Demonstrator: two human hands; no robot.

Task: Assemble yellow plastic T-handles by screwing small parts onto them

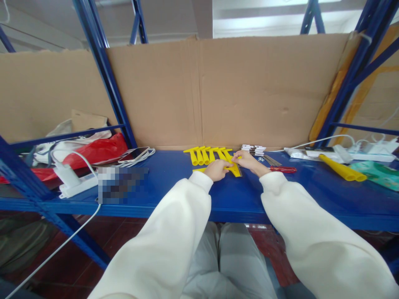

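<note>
My left hand (217, 170) is closed round the handle of a yellow T-shaped scraper (235, 170), which lies low over the blue shelf top. A thin grey blade edge shows along the scraper's right side. My right hand (248, 161) is at the scraper's far end with thumb and fingertips pinched together; anything between them is too small to make out. Just beyond my hands, several more yellow scrapers (204, 156) lie in a row with their handles toward me. Right of my right hand are a red screwdriver (283, 169), some thin grey strips (272, 160) and tiny metal pieces (260, 158).
Small white-and-black boxes (254, 149) stand against the cardboard back panel (249, 91). Yellow tubes (343, 168), a green packet (378, 173) and a white power strip (374, 154) lie at right. At left are a phone (134, 155), cables and a red bag (96, 150).
</note>
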